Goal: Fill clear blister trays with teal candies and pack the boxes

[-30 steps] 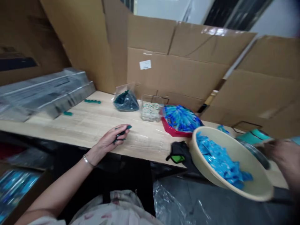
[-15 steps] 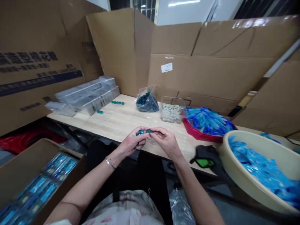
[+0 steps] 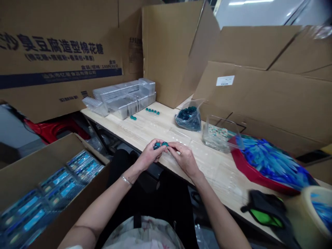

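Left hand [image 3: 148,156] and right hand [image 3: 183,160] closed, fingertips together on 2 small glossy teal pieces [image 3: 160,145], held above pale wood bench [image 3: 207,169]. Pieces appear light, hard, slippery; best taken by edges. Similar teal row [image 3: 152,111] lies beyond.

I saw glossy teal pieces [image 3: 160,145] between the left hand [image 3: 149,155] and right hand [image 3: 184,159]; a polished metal bangle [image 3: 126,180] circled the left wrist; under the hands, the table [image 3: 212,173] showed a smooth, pale wood finish; past the right hand lay a shiny clear plastic bag [image 3: 188,119]; further right sat a glossy red plastic tray [image 3: 249,169]; matt corrugated cardboard [image 3: 259,93] stood beyond.
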A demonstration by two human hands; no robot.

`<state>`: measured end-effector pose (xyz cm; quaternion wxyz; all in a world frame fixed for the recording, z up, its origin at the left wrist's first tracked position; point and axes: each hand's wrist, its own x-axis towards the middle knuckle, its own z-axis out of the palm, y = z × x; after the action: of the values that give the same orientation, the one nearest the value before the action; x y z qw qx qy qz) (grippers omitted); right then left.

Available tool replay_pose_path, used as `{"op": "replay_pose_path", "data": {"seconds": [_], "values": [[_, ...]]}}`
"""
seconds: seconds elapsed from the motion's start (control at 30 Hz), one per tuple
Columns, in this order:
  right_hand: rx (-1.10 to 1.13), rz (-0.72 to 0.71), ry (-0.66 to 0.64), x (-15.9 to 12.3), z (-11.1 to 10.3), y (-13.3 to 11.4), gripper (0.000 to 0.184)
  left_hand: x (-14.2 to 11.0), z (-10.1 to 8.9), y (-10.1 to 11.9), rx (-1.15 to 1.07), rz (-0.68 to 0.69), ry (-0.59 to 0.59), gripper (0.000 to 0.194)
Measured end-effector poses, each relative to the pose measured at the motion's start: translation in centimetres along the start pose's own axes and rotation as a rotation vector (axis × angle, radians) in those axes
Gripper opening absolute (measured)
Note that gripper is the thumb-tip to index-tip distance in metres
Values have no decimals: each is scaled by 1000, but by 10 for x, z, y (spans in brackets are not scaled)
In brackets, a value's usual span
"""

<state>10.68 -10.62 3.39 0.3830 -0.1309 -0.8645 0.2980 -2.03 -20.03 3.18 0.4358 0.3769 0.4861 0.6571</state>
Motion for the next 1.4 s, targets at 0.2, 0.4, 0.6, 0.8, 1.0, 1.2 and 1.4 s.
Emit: {"op": "replay_pose_path", "data": {"seconds": [0.2, 0.4, 0.6, 0.8, 1.0, 1.2, 1.4], "values": [[-300, -222, -273, 37, 23, 4, 24, 8, -44, 3, 112, 58, 72, 38], [-398, -336, -338, 62, 48, 7, 25, 15, -79, 6, 153, 57, 82, 35], [-310, -278, -202, 80, 74, 10, 16, 21, -94, 5, 60, 53, 92, 30], [-339, -310, -217, 89, 92, 12, 18, 38, -106, -6, 355, 227, 323, 13], [107, 164, -271, 122, 98, 21, 25, 59, -125, -25, 615, 490, 409, 14], [390, 373, -336, 165, 115, 42, 29, 87, -141, -32, 642, 551, 517, 14], [225, 182, -258, 208, 134, 68, 21, 114, -171, -13, 360, 425, 613, 12]]}}
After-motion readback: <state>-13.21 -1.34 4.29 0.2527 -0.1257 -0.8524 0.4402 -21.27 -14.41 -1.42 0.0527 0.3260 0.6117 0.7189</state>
